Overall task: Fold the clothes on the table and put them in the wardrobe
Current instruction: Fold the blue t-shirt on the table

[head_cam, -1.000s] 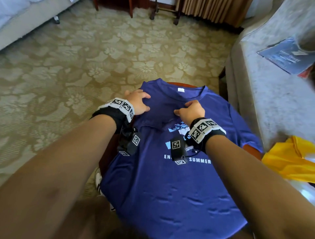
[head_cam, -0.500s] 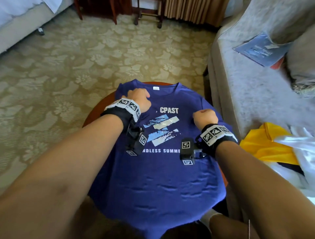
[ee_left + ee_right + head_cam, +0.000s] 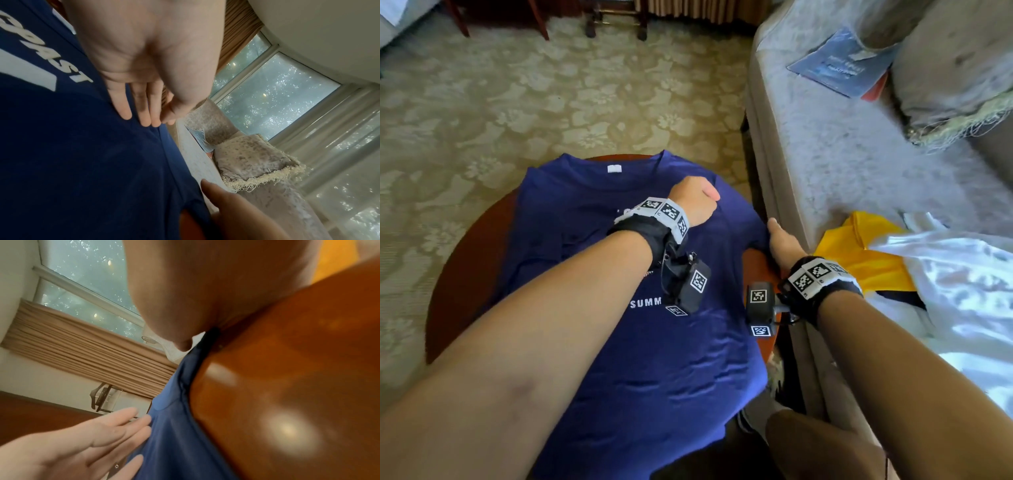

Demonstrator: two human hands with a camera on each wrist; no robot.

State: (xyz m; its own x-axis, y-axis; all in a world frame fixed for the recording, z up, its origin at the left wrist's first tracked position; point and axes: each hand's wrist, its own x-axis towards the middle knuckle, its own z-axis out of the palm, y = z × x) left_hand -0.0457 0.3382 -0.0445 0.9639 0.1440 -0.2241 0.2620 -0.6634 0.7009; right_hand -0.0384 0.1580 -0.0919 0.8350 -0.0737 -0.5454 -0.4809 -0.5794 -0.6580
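Note:
A dark blue T-shirt [image 3: 654, 359] with white print lies face up over a round wooden table [image 3: 465, 260], collar at the far side. My left hand [image 3: 693, 202] reaches across to the shirt's right shoulder. In the left wrist view its straight fingers [image 3: 144, 116] press on the cloth [image 3: 82, 162]. My right hand [image 3: 779, 240] is at the right sleeve's edge beside the sofa, thumb on top. In the right wrist view the blue fabric [image 3: 174, 434] runs in under that hand [image 3: 185, 288] over the bare tabletop [image 3: 287, 386]; its fingers are hidden.
A grey sofa [image 3: 859, 171] stands tight against the table's right side. On it lie a yellow garment [image 3: 866, 250], a white garment [image 3: 962, 291], a blue booklet [image 3: 839, 68] and a fringed cushion [image 3: 955, 68]. Patterned carpet [image 3: 551, 102] lies to the left and beyond.
My left hand moved from the shirt's left shoulder across to its right shoulder. My right hand moved off the chest to the right sleeve edge by the sofa.

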